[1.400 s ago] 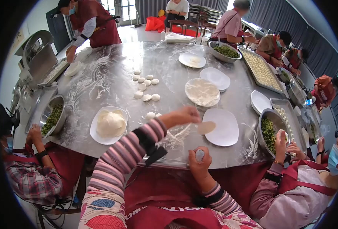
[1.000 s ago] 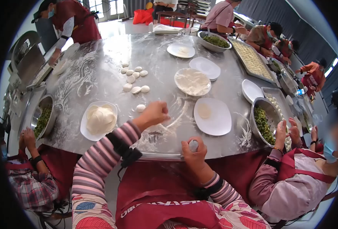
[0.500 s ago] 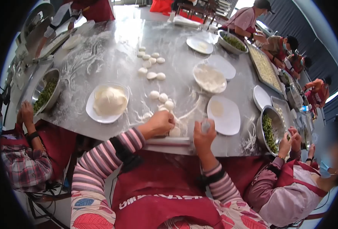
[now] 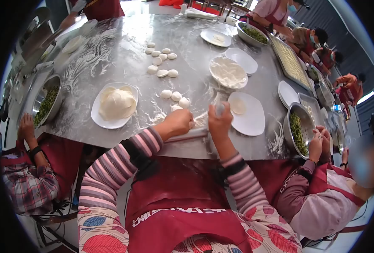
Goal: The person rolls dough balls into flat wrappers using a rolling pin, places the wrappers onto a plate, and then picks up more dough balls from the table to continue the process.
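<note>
Over the floury table, my left hand [image 4: 177, 123] is closed, its fingertips at a small white piece of dough [image 4: 201, 121] that the fingers partly hide. To its right my right hand [image 4: 220, 121] is curled around what looks like a rolling pin [image 4: 190, 135]; its pale bar runs sideways between my hands near the table edge. Several round dough pieces [image 4: 176, 96] lie just beyond my left hand. A white plate [image 4: 250, 120] with a flat dough wrapper [image 4: 238, 105] on it is beside my right hand.
A plate of dough [image 4: 118, 103] stands left, a plate of flour [image 4: 228, 72] ahead. More dough pieces [image 4: 162, 73] lie farther back. Bowls of green filling stand left [image 4: 58, 101] and right [image 4: 287, 134]. A person [image 4: 318, 185] sits at my right, another [image 4: 33, 181] at my left.
My right hand and the rolling pin have moved forward, away from me, and the pin's bar is now slightly slanted. My left hand stays at the dough. The view has tilted slightly.
</note>
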The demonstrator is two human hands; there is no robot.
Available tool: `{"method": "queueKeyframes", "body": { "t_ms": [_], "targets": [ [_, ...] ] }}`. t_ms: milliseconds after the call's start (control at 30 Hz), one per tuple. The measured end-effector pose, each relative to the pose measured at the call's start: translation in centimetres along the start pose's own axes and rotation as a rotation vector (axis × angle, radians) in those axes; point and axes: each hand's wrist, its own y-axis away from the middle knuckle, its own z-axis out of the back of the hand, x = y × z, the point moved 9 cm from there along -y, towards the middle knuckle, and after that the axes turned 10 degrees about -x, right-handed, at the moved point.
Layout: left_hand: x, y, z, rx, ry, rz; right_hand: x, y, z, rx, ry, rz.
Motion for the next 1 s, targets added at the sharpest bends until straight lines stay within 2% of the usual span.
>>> {"method": "queueKeyframes", "body": {
  "t_ms": [67,133,167,200,300,400,433,467,533,567,600,633,700,767,833,867,933,967,1000],
  "targets": [
    [-0.9,-0.6,0.5,-0.038,0.050,-0.064,-0.7,-0.3,-1.1,0.027,-0.016,0.005],
    [-0.5,-0.2,0.8,-0.037,-0.001,-0.112,0.6,0.8,1.5,-0.017,-0.011,0.070],
    [-0.4,0.2,0.6,-0.021,-0.052,-0.150,-0.8,2.5,2.7,-0.007,-0.023,0.034],
    [-0.2,0.9,1.1,0.015,-0.037,-0.072,-0.6,3.5,4.0,0.029,-0.071,-0.071],
    [0.3,1.6,0.3,0.108,0.120,0.015,-0.2,3.3,3.9,-0.016,-0.079,0.012],
    [-0.2,-0.2,-0.1,0.048,0.030,-0.023,-1.7,0.5,-0.9,0.051,-0.033,-0.056],
    [-0.2,-0.8,0.2,-0.002,-0.002,-0.041,-1.8,0.5,-0.7,0.045,-0.032,-0.052],
    [0.0,-0.8,0.0,0.005,0.090,-0.041,-1.5,0.6,-0.3,0.021,-0.004,-0.022],
    [-0.5,0.1,0.6,0.025,0.022,-0.088,-0.6,1.4,1.3,0.003,0.053,0.026],
    [-0.7,0.7,0.5,0.059,-0.045,-0.128,-1.6,2.8,2.6,-0.001,-0.020,-0.047],
    [-0.2,1.0,0.7,0.051,-0.021,-0.081,-1.6,3.9,3.8,0.051,-0.082,-0.180],
    [0.2,0.9,0.9,0.046,-0.023,-0.077,-1.7,3.7,3.5,0.054,-0.087,-0.179],
    [0.4,1.5,-0.1,0.152,0.126,-0.050,-1.2,3.5,3.5,0.042,-0.102,-0.115],
    [-0.6,0.7,-0.3,0.108,0.032,-0.091,0.2,0.9,1.2,0.005,0.065,0.029],
    [0.1,-0.9,0.0,0.002,-0.030,-0.044,-1.8,-0.2,-2.0,0.106,-0.032,-0.159],
    [0.2,-1.1,-0.5,0.016,-0.003,-0.062,-1.8,-0.1,-1.6,0.100,-0.035,-0.152],
    [-0.8,-0.3,0.2,0.072,-0.067,-0.109,-0.3,0.9,1.0,0.003,0.037,0.007],
    [-1.0,0.4,-0.2,0.140,-0.129,-0.150,-0.9,2.2,2.4,0.010,0.024,-0.008],
    [-0.5,0.5,0.1,0.089,-0.095,-0.140,-1.3,3.7,3.7,0.053,-0.054,-0.119]
  ]
}}
